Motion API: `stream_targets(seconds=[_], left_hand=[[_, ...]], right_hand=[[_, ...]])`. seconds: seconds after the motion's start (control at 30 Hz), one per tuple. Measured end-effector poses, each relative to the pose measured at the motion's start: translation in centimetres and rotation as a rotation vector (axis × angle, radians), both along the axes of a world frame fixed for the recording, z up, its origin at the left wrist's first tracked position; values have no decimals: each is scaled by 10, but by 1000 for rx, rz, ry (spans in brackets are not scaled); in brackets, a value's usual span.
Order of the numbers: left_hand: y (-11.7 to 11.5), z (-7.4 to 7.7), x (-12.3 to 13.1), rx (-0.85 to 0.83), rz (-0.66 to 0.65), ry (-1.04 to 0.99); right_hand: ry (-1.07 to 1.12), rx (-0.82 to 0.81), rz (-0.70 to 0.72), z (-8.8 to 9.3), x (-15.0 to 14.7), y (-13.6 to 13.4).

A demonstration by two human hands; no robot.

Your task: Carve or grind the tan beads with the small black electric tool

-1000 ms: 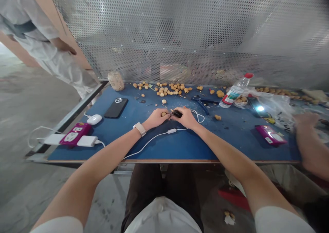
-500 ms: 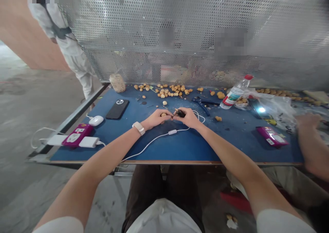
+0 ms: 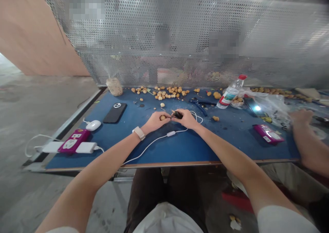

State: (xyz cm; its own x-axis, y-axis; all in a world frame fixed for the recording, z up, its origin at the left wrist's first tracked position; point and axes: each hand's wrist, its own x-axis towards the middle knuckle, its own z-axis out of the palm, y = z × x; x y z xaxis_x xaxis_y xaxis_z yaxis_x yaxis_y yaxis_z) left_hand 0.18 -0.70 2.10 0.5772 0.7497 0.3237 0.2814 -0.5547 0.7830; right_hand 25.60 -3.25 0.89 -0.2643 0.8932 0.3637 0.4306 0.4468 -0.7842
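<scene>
While the left hand (image 3: 155, 121) and the right hand (image 3: 185, 119) meet above the middle of the blue surface (image 3: 195, 149), the head view shows the left fingers curled around a small, round tan nut (image 3: 162, 117) and the right fingers pinching a small dark object (image 3: 177, 115), too small to identify. Both hands are closed on what they hold, fingertips nearly touching, and a thin white cable (image 3: 159, 139) runs just beneath the right hand. Loose tan nuts (image 3: 160, 93) lie scattered in a rough band toward the far edge, beside a pale, rough-textured lump (image 3: 114, 86) and blue-handled pliers (image 3: 199, 106). Further right stands a clear plastic bottle (image 3: 231, 92) with a red cap, next to a crumpled, translucent plastic bag (image 3: 267, 108), with a few nuts piled by its mouth. A black smartphone (image 3: 114, 112) lies flat left of the hands, near a smooth white mouse (image 3: 93, 125), a magenta power strip (image 3: 74, 140) and a white power brick (image 3: 86, 147). A second magenta box (image 3: 268, 134) sits on the right, near another person's hand (image 3: 299, 116) at the edge of the surface. A perforated metal sheet (image 3: 180, 31) rises behind everything, its round holes catching the light.
</scene>
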Motion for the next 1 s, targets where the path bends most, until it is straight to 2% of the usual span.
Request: stream_targets(seconds=[0.17,0.27,0.43,0.6,0.73,0.9,1.0], left_hand=[[6,-7,0,44,148,-63],[9,-5,-3,-5,221,-142],[5,-1,-4,30,176,-153],[5,1,-4,7,216,-208],[5,5,-8,-11,191,-173],[-1,9,-7,81,157,-98],[-3,9,-5,114,195,-98]], right_hand=[[-67,61,-26,-1,3,1],[-130,21,31,0,7,0],[-247,-18,149,0,13,0],[-318,31,155,2,14,-1],[-297,-13,169,5,15,-4],[-277,-39,169,6,14,-4],[-287,-22,168,5,14,-2]])
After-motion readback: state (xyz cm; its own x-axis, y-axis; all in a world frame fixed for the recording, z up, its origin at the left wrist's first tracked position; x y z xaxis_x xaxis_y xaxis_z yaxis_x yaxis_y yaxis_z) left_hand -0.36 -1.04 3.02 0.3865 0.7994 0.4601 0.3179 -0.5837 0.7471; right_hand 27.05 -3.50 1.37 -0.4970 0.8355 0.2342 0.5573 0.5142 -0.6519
